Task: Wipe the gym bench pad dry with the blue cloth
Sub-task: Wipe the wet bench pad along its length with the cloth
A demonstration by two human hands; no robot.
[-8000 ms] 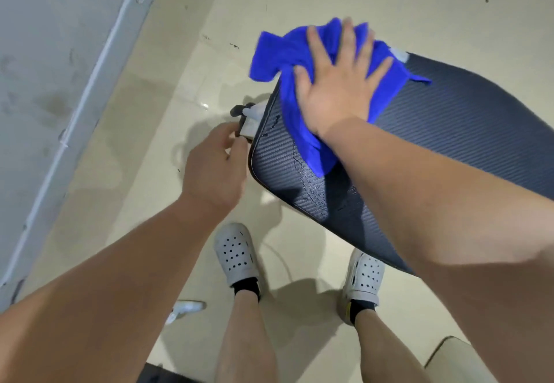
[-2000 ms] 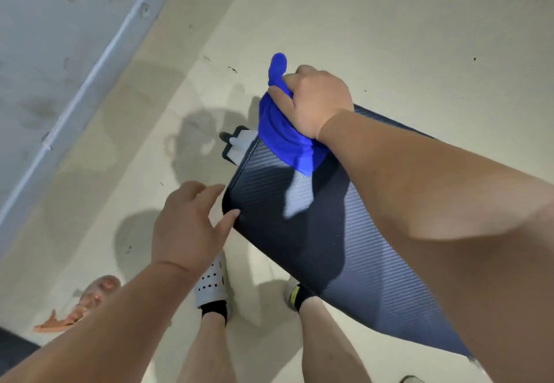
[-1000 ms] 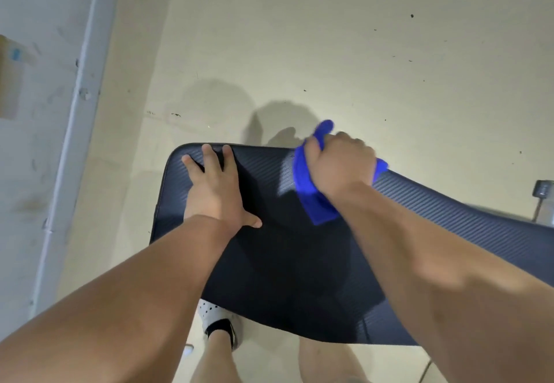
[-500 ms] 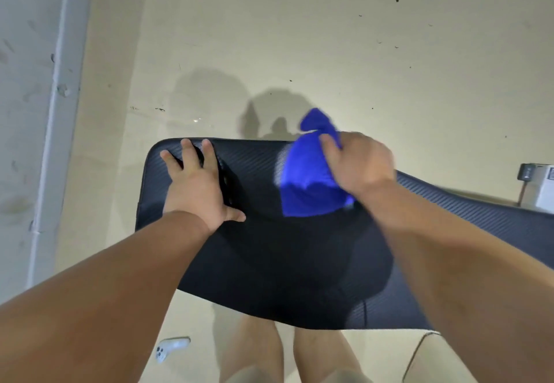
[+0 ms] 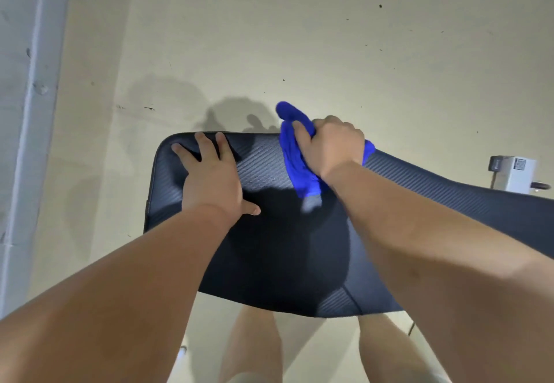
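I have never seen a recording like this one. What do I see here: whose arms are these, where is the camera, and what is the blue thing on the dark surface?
There is no machine: a person wears one camera on the head, looking down, so both bare arms are their own. The dark ribbed surface is a gym bench pad, above a pale floor. The left hand lies flat on the pad, fingers straight. The right hand grips a bunched blue cloth against the pad's far edge.
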